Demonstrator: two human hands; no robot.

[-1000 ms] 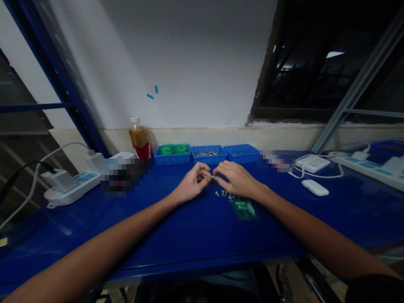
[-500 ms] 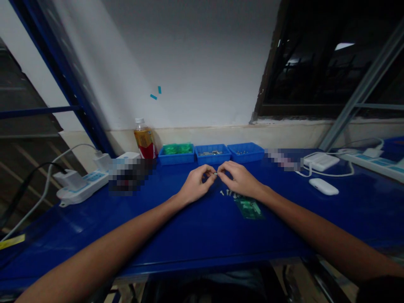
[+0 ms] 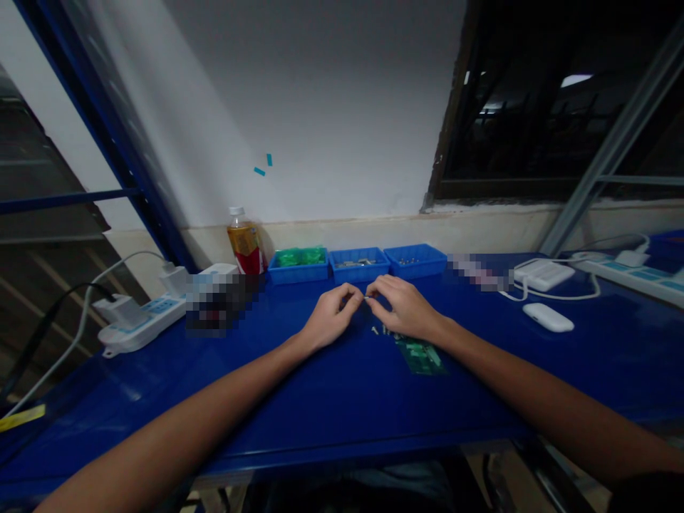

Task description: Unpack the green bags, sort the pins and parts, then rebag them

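Observation:
My left hand (image 3: 332, 313) and my right hand (image 3: 402, 305) meet fingertip to fingertip above the blue table. Between their pinched fingers is a small shiny metal piece (image 3: 366, 298), mostly covered; its exact kind is too small to make out. Just under my right hand lie several loose screws (image 3: 375, 330), partly hidden by it. Beside them, near the right wrist, is a green clear plastic bag (image 3: 423, 358) with small parts in it.
Along the wall stand three blue bins: one with green bags (image 3: 299, 276), one with metal parts (image 3: 359, 273), one with tiny pieces (image 3: 415, 269). A drink bottle (image 3: 246, 246) and a power strip (image 3: 144, 319) are left. A white case (image 3: 548, 318) and charger (image 3: 543, 273) are right.
My hands stay together at the same place, with the fingers shifted slightly and the metal piece more covered. The view has tilted up a little.

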